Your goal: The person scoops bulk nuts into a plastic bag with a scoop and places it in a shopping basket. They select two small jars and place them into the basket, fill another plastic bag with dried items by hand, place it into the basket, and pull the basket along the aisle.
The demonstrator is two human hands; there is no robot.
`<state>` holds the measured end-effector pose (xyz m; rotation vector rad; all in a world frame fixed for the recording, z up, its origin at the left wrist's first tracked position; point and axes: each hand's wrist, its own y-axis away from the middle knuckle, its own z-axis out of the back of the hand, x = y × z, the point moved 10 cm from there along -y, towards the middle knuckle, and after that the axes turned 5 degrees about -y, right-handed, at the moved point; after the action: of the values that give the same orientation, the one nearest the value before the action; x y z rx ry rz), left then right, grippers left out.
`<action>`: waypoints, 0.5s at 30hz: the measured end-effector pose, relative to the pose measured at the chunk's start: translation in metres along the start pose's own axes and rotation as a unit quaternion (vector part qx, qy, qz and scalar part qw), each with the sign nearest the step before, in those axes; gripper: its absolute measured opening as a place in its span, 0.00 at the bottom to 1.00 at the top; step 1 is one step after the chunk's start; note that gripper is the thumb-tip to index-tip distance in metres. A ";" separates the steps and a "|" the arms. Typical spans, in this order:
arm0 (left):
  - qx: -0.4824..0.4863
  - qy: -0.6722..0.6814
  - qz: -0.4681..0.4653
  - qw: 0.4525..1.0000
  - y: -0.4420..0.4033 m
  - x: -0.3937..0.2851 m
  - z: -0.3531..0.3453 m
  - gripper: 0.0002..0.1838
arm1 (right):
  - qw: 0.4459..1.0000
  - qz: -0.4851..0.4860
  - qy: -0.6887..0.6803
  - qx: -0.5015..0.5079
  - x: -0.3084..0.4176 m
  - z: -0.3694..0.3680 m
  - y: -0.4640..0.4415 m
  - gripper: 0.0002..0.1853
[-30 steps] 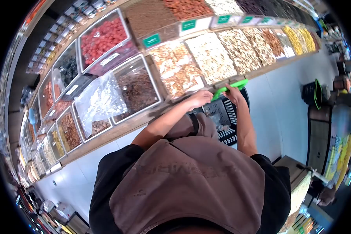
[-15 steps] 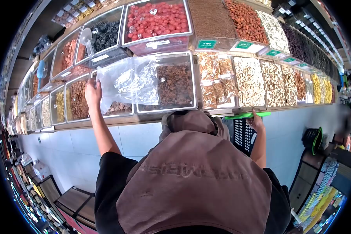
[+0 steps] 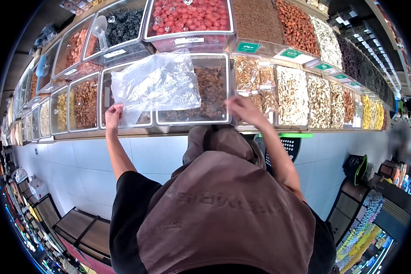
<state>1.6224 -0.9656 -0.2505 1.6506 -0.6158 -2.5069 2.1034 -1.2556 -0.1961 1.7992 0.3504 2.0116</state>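
Note:
A clear plastic bag (image 3: 155, 82) lies spread over the lids of the front bins. My left hand (image 3: 114, 115) pinches its lower left corner. Raised over the divider right of the dark brown dried goods (image 3: 211, 86), my right hand (image 3: 243, 108) is blurred, and whether its fingers are apart is unclear. No object shows in it. Below, partly hidden by my right forearm, is a black basket (image 3: 290, 148) with a green handle (image 3: 297, 135).
Behind the bag stand bins of red fruit (image 3: 192, 17) and dark fruit (image 3: 125, 25). Packaged goods and sliced dried mushrooms (image 3: 292, 98) fill the right side. Another black basket (image 3: 355, 166) is on the far right, near a wooden cabinet (image 3: 349, 205).
My right hand has let go of the green basket handle and moved left over the bins. My left hand, first at the handle too, has reached the bag and now holds its corner.

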 end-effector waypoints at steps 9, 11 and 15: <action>-0.175 -0.404 -0.088 0.894 0.039 -0.006 0.007 0.29 | 0.998 0.023 0.055 -0.030 0.007 -0.080 -0.105 0.26; -0.132 -0.402 -0.097 0.901 0.034 0.010 -0.007 0.39 | 0.998 0.046 0.014 -0.045 -0.002 -0.085 -0.112 0.24; -0.186 -0.464 -0.118 0.858 0.054 -0.007 -0.022 0.39 | 0.995 0.061 -0.065 -0.049 -0.010 -0.097 -0.118 0.17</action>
<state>1.6369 -1.0197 -0.2318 0.3210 0.0835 -3.2367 2.0247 -1.1475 -0.2711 1.9192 0.1023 1.9418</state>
